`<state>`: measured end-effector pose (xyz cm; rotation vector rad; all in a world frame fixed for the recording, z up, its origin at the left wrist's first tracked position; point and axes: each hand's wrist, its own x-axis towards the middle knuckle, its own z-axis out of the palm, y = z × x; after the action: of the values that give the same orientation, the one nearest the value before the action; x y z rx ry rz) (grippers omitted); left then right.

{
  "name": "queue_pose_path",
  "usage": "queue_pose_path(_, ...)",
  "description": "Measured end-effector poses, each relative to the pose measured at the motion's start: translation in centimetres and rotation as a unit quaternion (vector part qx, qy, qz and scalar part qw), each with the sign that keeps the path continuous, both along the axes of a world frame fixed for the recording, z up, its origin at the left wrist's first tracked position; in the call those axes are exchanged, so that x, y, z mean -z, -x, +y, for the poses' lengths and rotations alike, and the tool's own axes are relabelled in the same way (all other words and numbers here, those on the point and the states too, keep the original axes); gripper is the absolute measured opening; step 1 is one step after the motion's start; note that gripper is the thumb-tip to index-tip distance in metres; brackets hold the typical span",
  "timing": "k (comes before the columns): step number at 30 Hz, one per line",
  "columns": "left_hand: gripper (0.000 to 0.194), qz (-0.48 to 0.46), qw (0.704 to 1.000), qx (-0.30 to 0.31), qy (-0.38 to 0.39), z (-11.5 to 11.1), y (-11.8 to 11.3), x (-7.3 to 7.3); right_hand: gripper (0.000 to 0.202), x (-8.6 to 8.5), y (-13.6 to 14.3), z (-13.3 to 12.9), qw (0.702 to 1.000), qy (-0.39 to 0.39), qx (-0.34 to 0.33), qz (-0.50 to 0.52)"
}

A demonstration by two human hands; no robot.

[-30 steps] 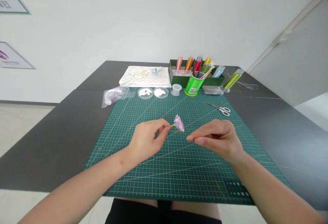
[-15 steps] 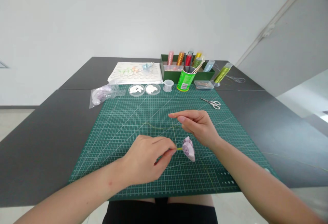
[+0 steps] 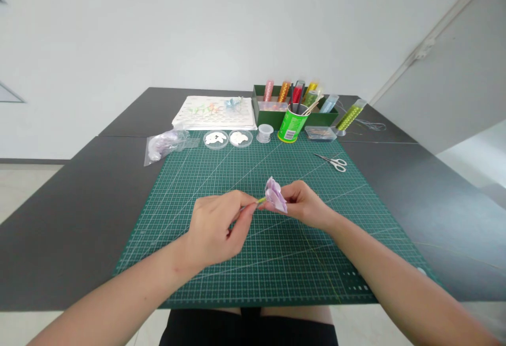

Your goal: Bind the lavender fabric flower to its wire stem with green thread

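Note:
My left hand pinches the thin green stem of a lilac fabric flower between thumb and forefinger. The bloom faces right, held a little above the green cutting mat. Close behind the flower is my right hand, its fingers curled and reaching toward the stem by the left fingertips. The petals partly hide those fingers, so what they grip does not show. A fine thread runs down the mat to the lower right.
White-handled scissors lie at the mat's right. Along the back are a plastic bag, two dishes of white pieces, a small clear tub, a green can of tools, a clear box and a dark green box of thread spools.
The flower has risen and moved slightly left and away from me, in my left hand. My right hand, earlier extended above it, has come down behind the bloom with fingers curled.

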<state>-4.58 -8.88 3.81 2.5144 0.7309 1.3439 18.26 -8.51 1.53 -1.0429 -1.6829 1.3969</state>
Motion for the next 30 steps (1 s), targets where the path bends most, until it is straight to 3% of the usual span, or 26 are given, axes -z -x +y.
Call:
queue_pose_path(9,0.017,0.023,0.994,-0.104,0.022,1.5,0.1,0.6,0.022,-2.1,-0.5,-1.1,0.986,-0.010,-0.156,-0.061)
queue_pose_path(15,0.019,0.062,0.991,-0.101,0.070,1.7,-0.3,1.1,0.021,-3.1,-1.2,-2.1,0.982,-0.047,-0.176,-0.042)
queue_pose_path(19,0.020,0.116,0.988,-0.056,0.090,1.4,-0.7,1.6,0.020,-3.6,-1.7,-2.5,0.989,-0.073,-0.127,-0.009)
queue_pose_path(23,0.019,0.150,0.983,0.021,0.105,0.7,-1.2,2.0,0.015,-3.9,-1.6,-2.4,0.994,-0.105,-0.008,0.036)
queue_pose_path(30,0.015,0.159,0.974,0.097,0.128,0.1,-1.5,2.3,0.012,-3.1,-1.4,-1.5,0.987,-0.117,0.105,0.045)
